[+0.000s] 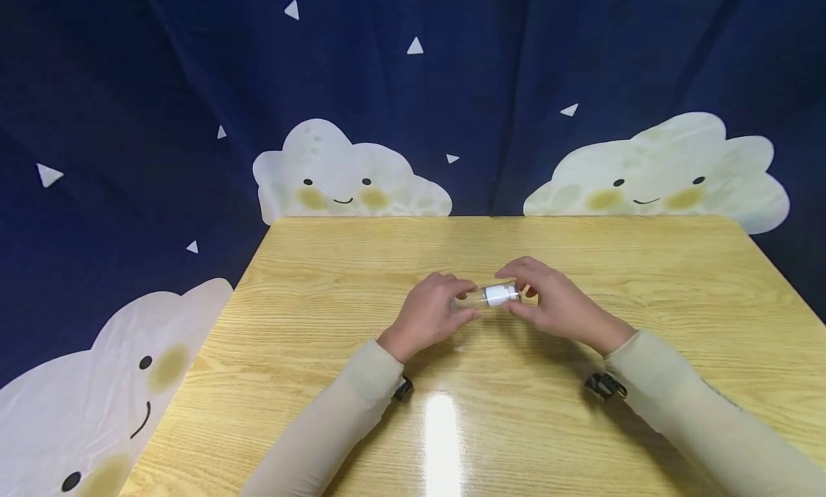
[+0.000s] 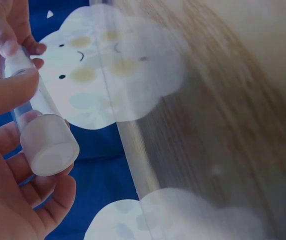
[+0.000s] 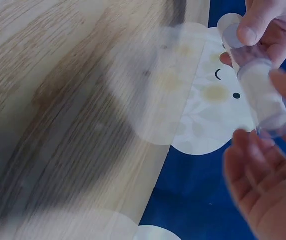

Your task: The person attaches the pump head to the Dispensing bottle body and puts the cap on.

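Above the middle of the wooden table, I hold a small clear tube sideways between both hands: my left hand pinches its capped end, my right hand grips the other end.

In the head view, the small clear plastic tube with a white label is partly hidden by fingers, its contents too small to tell. In both wrist views, the light wooden bench is blurred, and the picture edges cut off both hands.
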Demonstrator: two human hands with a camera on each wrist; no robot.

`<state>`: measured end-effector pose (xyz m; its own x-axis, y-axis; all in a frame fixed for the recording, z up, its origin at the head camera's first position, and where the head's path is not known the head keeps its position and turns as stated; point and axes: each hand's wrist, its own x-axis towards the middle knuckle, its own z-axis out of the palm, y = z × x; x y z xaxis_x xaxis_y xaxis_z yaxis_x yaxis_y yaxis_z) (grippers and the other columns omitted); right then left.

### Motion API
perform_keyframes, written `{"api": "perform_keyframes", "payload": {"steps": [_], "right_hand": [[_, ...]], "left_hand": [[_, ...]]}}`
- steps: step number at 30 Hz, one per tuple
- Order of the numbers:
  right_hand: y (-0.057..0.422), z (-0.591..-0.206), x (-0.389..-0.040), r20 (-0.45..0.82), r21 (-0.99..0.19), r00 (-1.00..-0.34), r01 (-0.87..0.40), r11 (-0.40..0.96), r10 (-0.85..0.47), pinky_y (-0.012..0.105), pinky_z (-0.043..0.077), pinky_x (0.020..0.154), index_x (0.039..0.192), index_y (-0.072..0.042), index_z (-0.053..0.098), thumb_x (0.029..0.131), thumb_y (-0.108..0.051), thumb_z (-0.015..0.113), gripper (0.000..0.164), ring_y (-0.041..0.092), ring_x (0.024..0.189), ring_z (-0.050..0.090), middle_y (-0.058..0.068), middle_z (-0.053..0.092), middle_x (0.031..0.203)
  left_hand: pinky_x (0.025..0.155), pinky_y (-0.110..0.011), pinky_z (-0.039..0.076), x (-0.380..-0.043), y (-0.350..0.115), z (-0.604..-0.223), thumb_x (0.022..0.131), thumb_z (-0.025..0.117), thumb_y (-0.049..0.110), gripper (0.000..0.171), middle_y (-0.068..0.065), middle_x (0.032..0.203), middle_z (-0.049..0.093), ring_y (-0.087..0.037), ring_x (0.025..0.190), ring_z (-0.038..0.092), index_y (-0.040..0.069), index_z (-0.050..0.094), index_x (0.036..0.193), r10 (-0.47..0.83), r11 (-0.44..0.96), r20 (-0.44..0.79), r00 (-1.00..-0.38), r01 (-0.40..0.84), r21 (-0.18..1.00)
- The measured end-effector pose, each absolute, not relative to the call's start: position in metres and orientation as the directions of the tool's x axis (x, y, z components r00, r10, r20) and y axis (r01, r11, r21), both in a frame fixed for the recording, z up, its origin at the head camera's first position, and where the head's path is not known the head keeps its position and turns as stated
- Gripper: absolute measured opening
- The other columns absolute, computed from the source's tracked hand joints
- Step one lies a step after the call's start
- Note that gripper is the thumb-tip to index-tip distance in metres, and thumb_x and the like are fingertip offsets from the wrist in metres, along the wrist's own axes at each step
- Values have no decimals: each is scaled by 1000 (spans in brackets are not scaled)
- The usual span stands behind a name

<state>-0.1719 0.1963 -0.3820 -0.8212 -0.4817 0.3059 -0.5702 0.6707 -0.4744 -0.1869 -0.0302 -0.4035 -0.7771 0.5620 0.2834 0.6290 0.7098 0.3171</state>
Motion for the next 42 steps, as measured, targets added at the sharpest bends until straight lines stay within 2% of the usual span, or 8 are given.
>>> {"api": "perform_keyframes", "payload": {"steps": [4,9,16,28,37,42], "right_hand": [[200,-382,-172,266,-493,-860,-509,706,-435,32,48,70,129,-16,47,72,-28,76,65,16,93,56,1,47,127],[207,-382,-172,221,-507,-881,-471,722,-419,34,48,74,133,-18,41,73,-39,74,71,20,102,55,2,42,134],[211,-384,-172,163,-519,-881,-459,721,-444,36,48,75,135,-16,38,77,-45,69,72,23,104,54,6,41,135],[217,-386,-173,150,-527,-887,-445,724,-436,41,49,77,137,-14,36,80,-44,66,71,24,106,54,7,41,136],[221,-385,-174,147,-530,-893,-434,728,-426,40,49,76,135,-14,38,82,-42,64,66,24,105,55,8,41,136],[222,-387,-173,149,-550,-893,-431,715,-424,41,49,76,134,-15,40,82,-38,65,62,24,105,55,8,41,136]], "left_hand": [[68,-23,47,-186,-33,-404,78,69,40,39,2,95,69,-10,82,56,19,65,111,563,709,249,-788,615,344],[70,-24,47,-187,-38,-406,79,68,40,41,3,98,68,-10,85,55,19,64,114,536,714,242,-809,587,382],[80,-28,49,-186,-42,-407,79,69,37,41,5,104,64,-13,95,59,18,63,115,520,706,271,-810,586,398],[69,-24,47,-186,-44,-407,82,66,34,38,4,106,62,-14,86,61,19,61,116,532,693,233,-814,577,432],[80,-29,49,-188,-46,-406,83,66,33,36,2,112,65,-16,98,58,17,62,116,508,706,258,-822,569,423],[77,-29,49,-191,-51,-401,84,65,30,33,0,108,66,-16,93,60,16,61,114,483,696,280,-830,558,452]]}}
